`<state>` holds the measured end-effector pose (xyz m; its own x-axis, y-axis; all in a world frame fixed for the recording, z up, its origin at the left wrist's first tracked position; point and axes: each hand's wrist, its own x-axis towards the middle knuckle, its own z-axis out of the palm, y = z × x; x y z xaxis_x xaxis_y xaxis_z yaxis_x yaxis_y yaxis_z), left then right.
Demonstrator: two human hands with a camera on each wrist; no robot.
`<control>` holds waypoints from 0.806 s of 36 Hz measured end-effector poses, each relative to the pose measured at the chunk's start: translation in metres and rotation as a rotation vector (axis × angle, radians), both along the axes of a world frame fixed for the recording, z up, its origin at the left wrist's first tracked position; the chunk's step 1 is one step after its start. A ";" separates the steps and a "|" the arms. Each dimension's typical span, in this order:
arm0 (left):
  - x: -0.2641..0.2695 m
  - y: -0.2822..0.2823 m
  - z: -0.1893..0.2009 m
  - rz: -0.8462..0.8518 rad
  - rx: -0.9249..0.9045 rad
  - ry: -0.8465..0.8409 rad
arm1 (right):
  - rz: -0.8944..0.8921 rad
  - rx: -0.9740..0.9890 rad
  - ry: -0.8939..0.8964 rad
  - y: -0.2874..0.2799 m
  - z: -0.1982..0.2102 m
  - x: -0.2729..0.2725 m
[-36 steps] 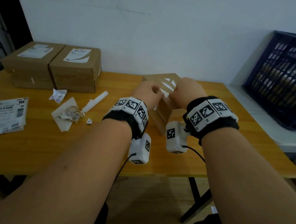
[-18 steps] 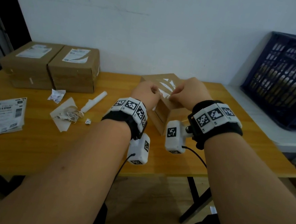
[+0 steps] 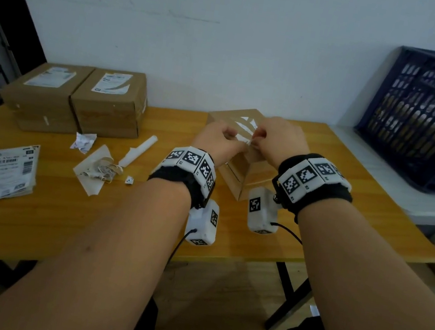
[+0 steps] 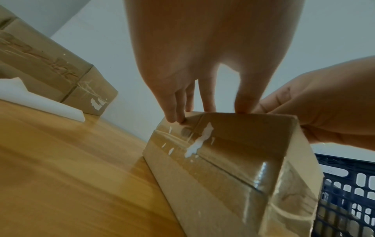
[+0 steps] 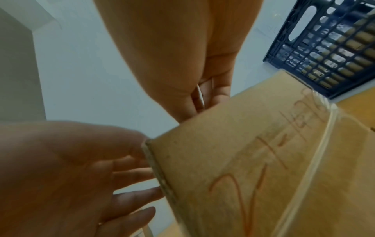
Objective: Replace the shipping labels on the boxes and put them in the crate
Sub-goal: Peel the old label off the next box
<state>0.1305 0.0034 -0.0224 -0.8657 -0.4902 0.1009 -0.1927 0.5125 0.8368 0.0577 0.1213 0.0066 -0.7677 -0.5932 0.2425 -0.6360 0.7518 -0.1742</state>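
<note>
A cardboard box (image 3: 241, 168) stands on the wooden table (image 3: 33, 219) in the middle, with torn white label remains (image 3: 244, 128) on its top. My left hand (image 3: 218, 139) grips the box's near top corner, its fingers (image 4: 172, 110) down on the edge. My right hand (image 3: 274, 136) is over the top face and pinches a thin white strip of label (image 5: 200, 94) between its fingertips. The dark blue crate (image 3: 427, 111) stands on a white shelf to the right, with cardboard showing through its slats.
Two more boxes (image 3: 43, 93) (image 3: 109, 103) with labels on top sit at the back left. A stack of printed labels (image 3: 6, 175) lies at the front left. Peeled scraps (image 3: 97, 169), a crumpled piece (image 3: 83, 142) and a white roll (image 3: 139, 150) lie between.
My right hand has drawn slightly back and to the right over the box top. The left hand and the box have hardly moved.
</note>
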 end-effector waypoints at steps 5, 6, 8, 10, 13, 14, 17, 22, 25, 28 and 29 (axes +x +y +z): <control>0.001 0.000 0.006 -0.039 0.051 -0.057 | 0.003 -0.156 -0.174 0.009 0.003 -0.002; 0.001 0.000 0.007 -0.042 0.057 -0.064 | 0.002 -0.194 -0.203 0.011 0.004 -0.001; 0.000 -0.001 0.010 -0.050 0.068 -0.077 | 0.005 -0.203 -0.229 0.014 0.005 0.000; 0.000 -0.001 0.011 -0.051 0.051 -0.091 | -0.004 -0.154 -0.229 0.016 0.005 0.001; -0.001 0.001 0.013 -0.044 0.023 -0.094 | -0.019 -0.130 -0.238 0.017 0.004 0.003; -0.002 0.001 0.013 -0.041 0.019 -0.093 | -0.020 -0.129 -0.231 0.017 0.004 0.003; -0.002 0.000 0.012 -0.029 0.020 -0.083 | -0.033 -0.170 -0.228 0.015 0.001 0.003; -0.001 -0.002 0.013 -0.052 0.004 -0.099 | -0.035 -0.128 -0.189 0.011 0.000 0.004; -0.001 -0.002 0.016 -0.083 -0.019 -0.132 | -0.039 -0.061 -0.139 0.009 0.002 0.003; -0.002 -0.001 0.019 -0.113 -0.038 -0.149 | -0.047 -0.042 -0.105 0.010 0.003 0.003; -0.002 -0.001 0.019 -0.124 -0.043 -0.150 | -0.046 -0.041 -0.097 0.011 0.003 0.003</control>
